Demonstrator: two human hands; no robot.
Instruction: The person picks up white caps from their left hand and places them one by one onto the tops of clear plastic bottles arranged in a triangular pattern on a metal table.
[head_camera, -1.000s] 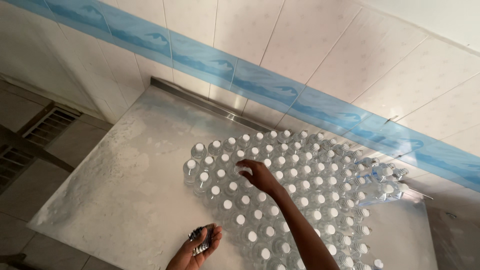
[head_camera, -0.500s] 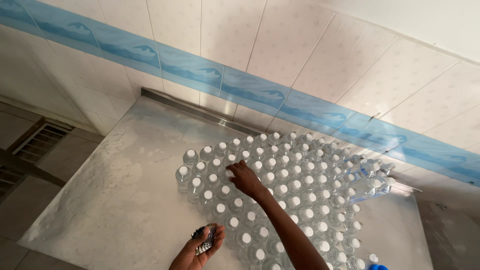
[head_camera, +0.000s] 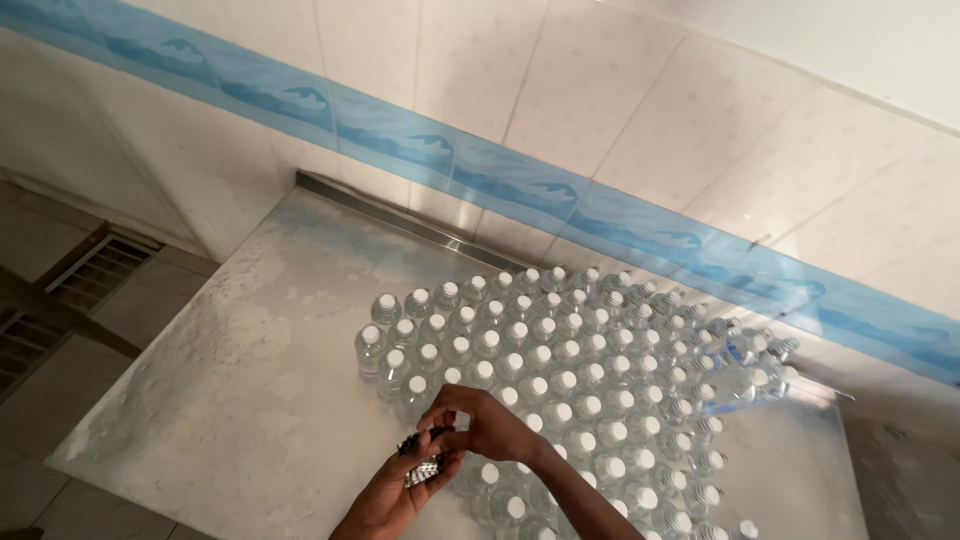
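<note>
Since the earlier frame our right hand (head_camera: 490, 425) has come back off the bottles (head_camera: 560, 390) and now meets our left hand (head_camera: 400, 490) at 6 o'clock of the view, over the front edge of the block. The camera has also swung slightly, so the table (head_camera: 230, 380) sits lower in the picture.

Left hand: palm up, fingers loosely cupped, half open. It cradles a small bundle (head_camera: 425, 468) of thin, shiny, dark-and-silver pieces; we cannot tell their kind.

Right hand: fingers curled down, thumb and forefinger pinched nearly closed at the top of the bundle. We cannot tell whether one piece is already gripped or only touched.

Bottles: clear, white-capped, standing upright in close rows. The block runs from the centre of the table out to 3 o'clock, with its near corner just beside both hands. At 3 o'clock some bottles lie under loose clear wrap.

Step in hand, as we judge it: separating one piece from the bundle, between visits to the bottles.

The next move, in our judgement, calls for:
1. A clean pinch on one piece only.
2. A steady, level left palm, so that the rest do not spill.
3. A short reach toward 12 o'clock, to the nearest bottles.

Surroundings: a tiled wall (head_camera: 640, 110) with a blue band (head_camera: 520, 185) lies at 12 o'clock; a floor grate (head_camera: 95, 272) at 9 o'clock.
</note>
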